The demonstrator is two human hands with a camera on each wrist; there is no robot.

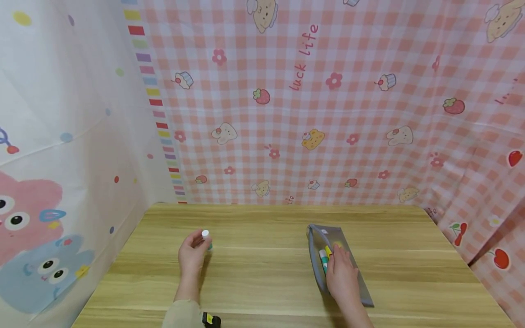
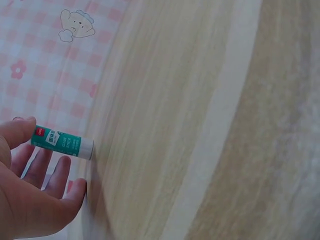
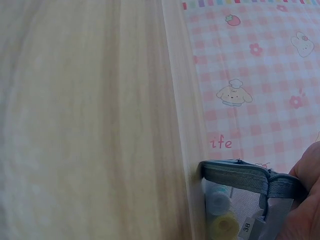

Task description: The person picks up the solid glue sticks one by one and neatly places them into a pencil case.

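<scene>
My left hand [image 1: 193,255] pinches a green glue stick [image 2: 60,141] with white ends between thumb and fingers, at the left of the wooden table. In the left wrist view its other fingers are spread below the stick. On the right, my right hand [image 1: 342,274] holds the side of a grey mesh pencil pouch [image 1: 365,291] by its zipped rim. The pouch gapes open towards the left. Inside lie a green and white stick [image 1: 323,259] and a yellow item [image 1: 328,251], partly hidden by the fingers; the right wrist view shows round ends through the mesh.
The wood-grain table [image 1: 262,273] spans the space between both hands. A pink checked cloth [image 1: 287,114] hangs behind it, and a white patterned cloth [image 1: 82,136] on the left. A black and yellow device [image 1: 211,320] sits beside the left sleeve.
</scene>
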